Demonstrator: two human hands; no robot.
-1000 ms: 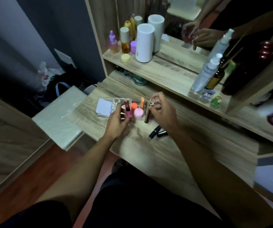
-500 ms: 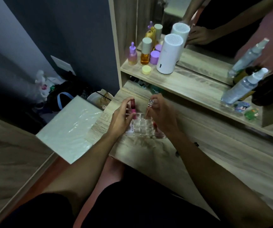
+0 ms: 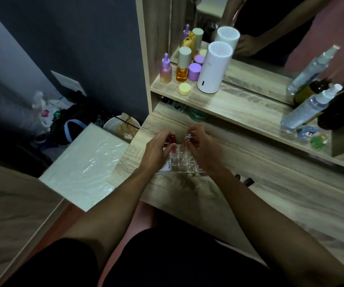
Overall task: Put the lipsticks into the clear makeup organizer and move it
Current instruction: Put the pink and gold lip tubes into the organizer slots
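Observation:
The clear makeup organizer (image 3: 182, 165), a grid of small square cells, stands on the wooden desk (image 3: 270, 195) between my two hands. My left hand (image 3: 156, 154) grips a red and pink lipstick (image 3: 172, 141) upright over the organizer's left cells. My right hand (image 3: 203, 151) pinches a slim lipstick with a silver cap (image 3: 188, 136) above the organizer's back cells. Two dark lipsticks (image 3: 247, 180) lie on the desk to the right, partly behind my right forearm.
A shelf (image 3: 239, 108) above the desk carries a white cylinder (image 3: 214, 68), small bottles and jars (image 3: 184, 65) and spray bottles (image 3: 309, 108). A mirror stands behind it. Left of the desk are a white plastic-wrapped box (image 3: 84, 164) and a bin (image 3: 123, 127).
The view has swung left. Both hands carried their lipsticks from above the desk's loose items to over the organizer, and the orange and pink items seen earlier are out of sight.

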